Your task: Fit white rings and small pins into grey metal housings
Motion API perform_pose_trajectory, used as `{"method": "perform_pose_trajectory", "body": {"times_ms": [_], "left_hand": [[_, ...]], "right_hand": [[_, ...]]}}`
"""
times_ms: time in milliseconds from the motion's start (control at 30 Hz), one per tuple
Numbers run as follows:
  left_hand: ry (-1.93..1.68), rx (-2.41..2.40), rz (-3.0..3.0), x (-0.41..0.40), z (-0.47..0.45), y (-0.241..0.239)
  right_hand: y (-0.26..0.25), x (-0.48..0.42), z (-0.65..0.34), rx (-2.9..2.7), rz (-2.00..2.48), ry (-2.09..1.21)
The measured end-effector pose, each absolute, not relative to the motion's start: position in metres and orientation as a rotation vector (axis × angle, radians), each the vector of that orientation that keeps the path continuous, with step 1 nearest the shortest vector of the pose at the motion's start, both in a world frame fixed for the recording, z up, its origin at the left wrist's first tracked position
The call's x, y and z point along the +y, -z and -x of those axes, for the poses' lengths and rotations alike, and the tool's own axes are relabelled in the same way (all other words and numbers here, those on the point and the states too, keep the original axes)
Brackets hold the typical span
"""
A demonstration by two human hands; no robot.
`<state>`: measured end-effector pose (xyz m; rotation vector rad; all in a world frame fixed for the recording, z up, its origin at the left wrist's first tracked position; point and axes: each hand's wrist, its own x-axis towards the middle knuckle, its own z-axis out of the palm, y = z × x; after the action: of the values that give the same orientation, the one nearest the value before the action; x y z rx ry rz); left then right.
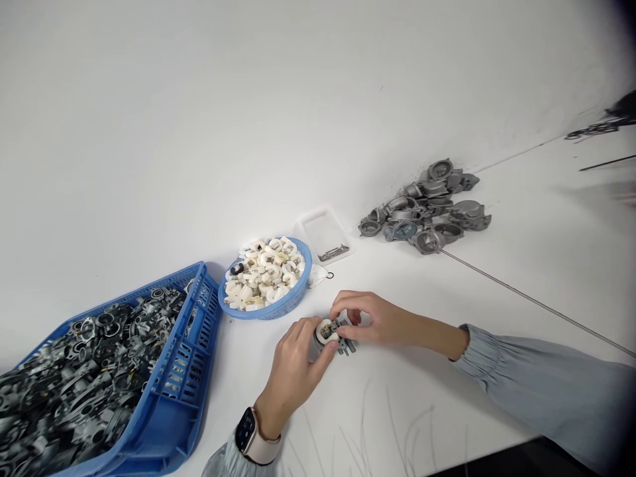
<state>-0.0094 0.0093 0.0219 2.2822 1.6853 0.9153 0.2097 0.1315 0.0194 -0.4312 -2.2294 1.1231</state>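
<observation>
My left hand [293, 371] is closed around a small grey metal housing [342, 334] with a white plastic ring [326, 331] set on it, held just above the white table. My right hand [370, 318] pinches the same housing from the right side, fingers curled over its top. A smartwatch sits on my left wrist. Both hands are a little in front of the round blue basket [298, 295] of white rings.
A large blue crate [181, 371] full of grey metal castings stands at the left. A clear plastic tray [325, 235] with small pins lies behind the basket. A heap of grey metal housings [427, 209] lies at the back right. A thin seam line runs across the table at right.
</observation>
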Motion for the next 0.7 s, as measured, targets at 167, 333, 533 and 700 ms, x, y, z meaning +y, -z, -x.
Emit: {"method": "perform_pose_trajectory", "body": {"times_ms": [167,333,533,700], "left_hand": [[-0.906,1.686,-2.293,0.0095,0.0099,-0.0213],[-0.907,1.694,-2.297,0.0096,0.0099,-0.0218],[-0.905,1.687,-2.276,0.0091,0.0093,-0.0225],[-0.914,1.689,-2.299,0.0093,0.0099,-0.0228]], "right_hand": [[-0.0189,0.1315,-0.2095,-2.233,0.432,-1.119],[-0.0190,0.1314,-0.2096,-2.235,0.432,-1.100],[-0.0214,0.1297,-0.2103,-2.250,0.462,-1.110],[-0.0227,0.1293,-0.2102,-2.254,0.459,-1.103]]}}
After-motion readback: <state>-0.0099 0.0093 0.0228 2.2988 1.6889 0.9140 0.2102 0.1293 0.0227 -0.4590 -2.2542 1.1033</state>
